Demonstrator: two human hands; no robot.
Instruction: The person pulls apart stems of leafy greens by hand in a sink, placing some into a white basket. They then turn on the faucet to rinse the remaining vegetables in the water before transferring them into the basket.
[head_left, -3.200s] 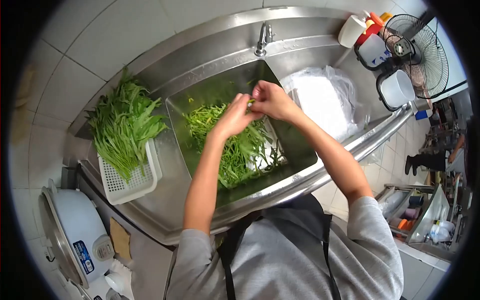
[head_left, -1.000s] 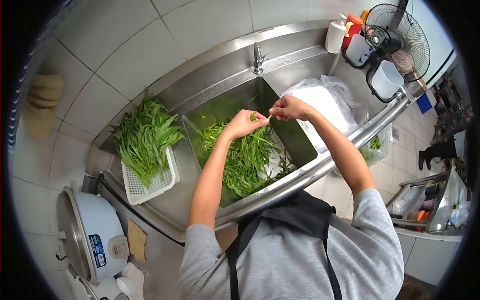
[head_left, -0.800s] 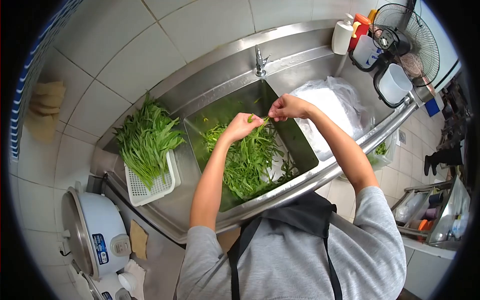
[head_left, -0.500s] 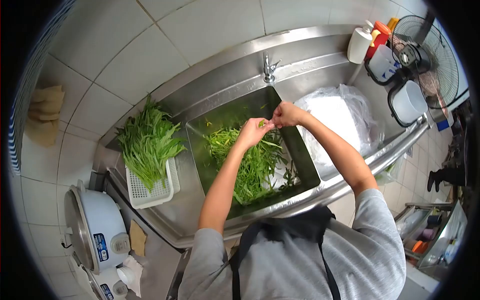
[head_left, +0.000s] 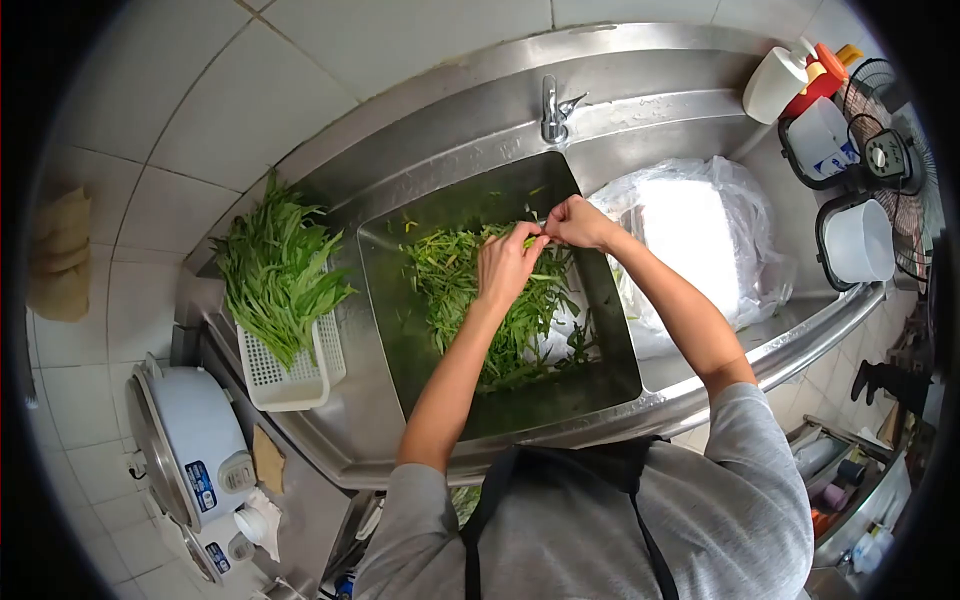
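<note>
Above the sink basin (head_left: 385, 345) my left hand (head_left: 508, 264) and my right hand (head_left: 580, 222) meet, fingertips pinched close together. A bit of leafy green vegetable shows at the fingers of my left hand. What my right fingers pinch is too small to make out. Below them, a heap of cut leafy greens (head_left: 455, 285) covers much of the basin, with something white partly showing under it. To the left, a bunch of long leafy greens (head_left: 280, 265) lies in a white plastic basket (head_left: 290, 385) on the drainboard.
A tap (head_left: 553, 112) rises behind the basin. Right of it sits a clear plastic bag (head_left: 765, 240) with something white. A pump bottle (head_left: 775, 85), white tubs (head_left: 858, 243) and a fan (head_left: 890, 155) line the right end. A rice cooker (head_left: 195, 440) stands at left.
The view has shifted slightly. My left hand has turned, its fingers now bent over towards my right hand. Both hands remain together above the greens.
</note>
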